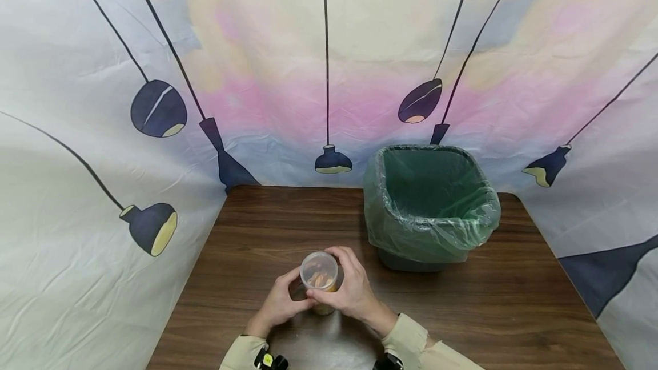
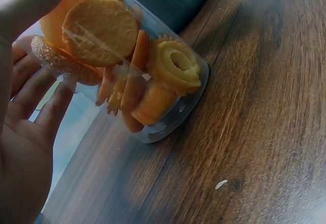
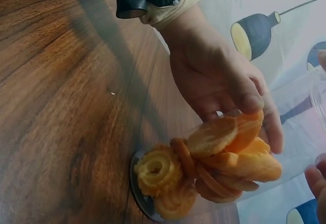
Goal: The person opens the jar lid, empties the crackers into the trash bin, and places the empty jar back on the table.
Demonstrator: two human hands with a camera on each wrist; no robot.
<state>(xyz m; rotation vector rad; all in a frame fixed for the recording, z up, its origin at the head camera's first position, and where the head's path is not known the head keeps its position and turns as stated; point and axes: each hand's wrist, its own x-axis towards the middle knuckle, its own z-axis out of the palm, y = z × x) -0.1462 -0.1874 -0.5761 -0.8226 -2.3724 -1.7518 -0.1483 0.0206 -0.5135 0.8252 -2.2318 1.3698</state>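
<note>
A clear round plastic jar [image 1: 320, 272] of cookies stands near the front of the table, between both hands. My left hand [image 1: 281, 302] grips its side, thumb and fingers spread around the wall. From the other side, my right hand [image 1: 353, 289] holds it at the top, with thumb and fingertips curved around the rim. Several golden cookies [image 2: 100, 32] lie piled inside; one piped ring-shaped cookie [image 3: 157, 170] sits near the base. In the left wrist view, a sugar-coated cookie [image 2: 63, 61] lies beside the left fingers.
A bin [image 1: 408, 261] lined with a green translucent bag [image 1: 432, 236] stands at the back right of the dark wooden table [image 1: 288, 216]. A small white fragment [image 2: 221, 184] lies on the tabletop near the jar. Behind hangs a cloth [image 1: 277, 101] printed with lamps.
</note>
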